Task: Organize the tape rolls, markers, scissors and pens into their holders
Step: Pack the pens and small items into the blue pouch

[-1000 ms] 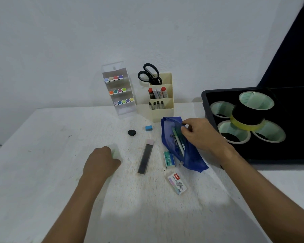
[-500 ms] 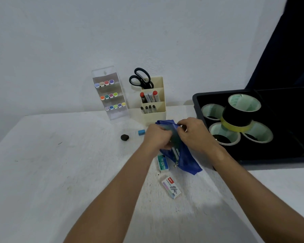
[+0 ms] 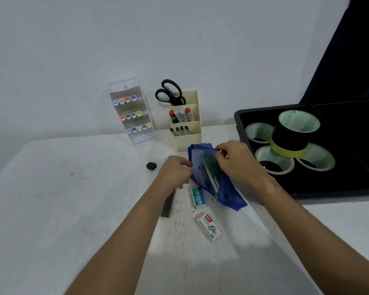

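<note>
Both hands work at a blue mesh pencil pouch lying on the white table, just in front of the cream desk organizer. The right hand pinches the pouch's far edge between curled fingers, apparently to hold its mouth wide. The left hand holds the near edge with fingers bent; whether they grip the fabric or a pen cannot be told. Several pens lie inside the pouch, exposed, likely the next items bound for the organizer.

Much of the sorting looks done. Black-handled scissors stand in the organizer's rear slot, with thick markers in the middle tier and dark pens in front. Coloured markers fill the clear tiered rack to the left. Tape rolls sit grouped in the black tray at right, one black roll stacked on the others.

Two boxes of staples, a dark flat case and a small black object lie loose on the table.
</note>
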